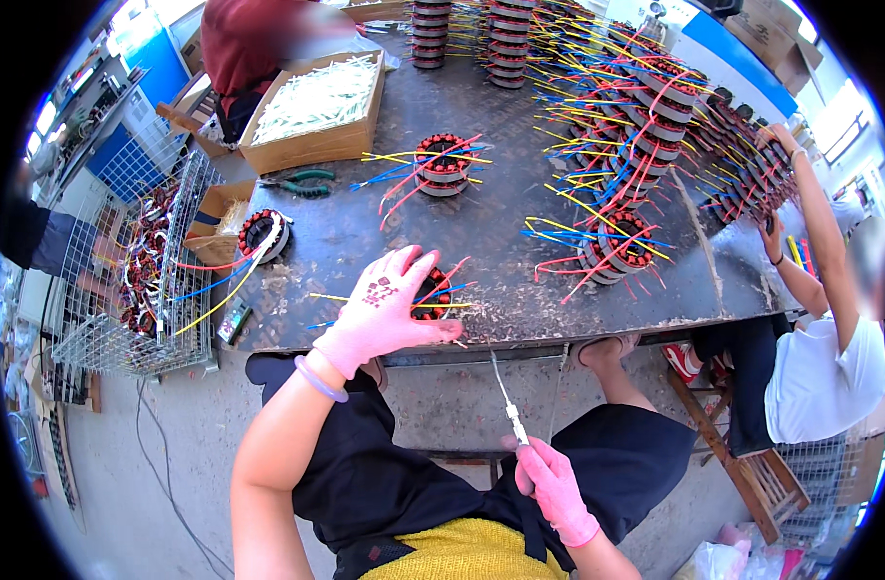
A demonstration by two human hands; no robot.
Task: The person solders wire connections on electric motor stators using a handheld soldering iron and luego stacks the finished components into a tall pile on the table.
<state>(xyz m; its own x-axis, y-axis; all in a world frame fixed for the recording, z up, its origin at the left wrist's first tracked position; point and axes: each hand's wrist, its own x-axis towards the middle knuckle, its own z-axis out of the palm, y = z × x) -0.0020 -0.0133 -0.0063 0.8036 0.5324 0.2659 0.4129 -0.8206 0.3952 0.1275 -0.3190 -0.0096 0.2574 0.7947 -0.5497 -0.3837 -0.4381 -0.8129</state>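
My left hand [380, 307], in a pink glove, spans a motor stator [431, 293] near the table's front edge, thumb and fingers around it. The stator has red windings and yellow, blue and red leads, and the glove hides much of it. Below the table edge, my right hand [551, 483], also pink-gloved, is closed round a slim tool [516, 421] with a white collar and a thin grey shaft. The shaft points up toward the table edge; its exact kind is unclear.
Single stators stand beyond [443, 166], left [265, 237] and right [617, 247]; stacked ones [655, 126] fill the back right. Green-handled pliers [307, 184] lie by a cardboard box [312, 145] of white sleeves. A wire basket [104, 338] stands left. Co-workers sit around; one handles stators at right.
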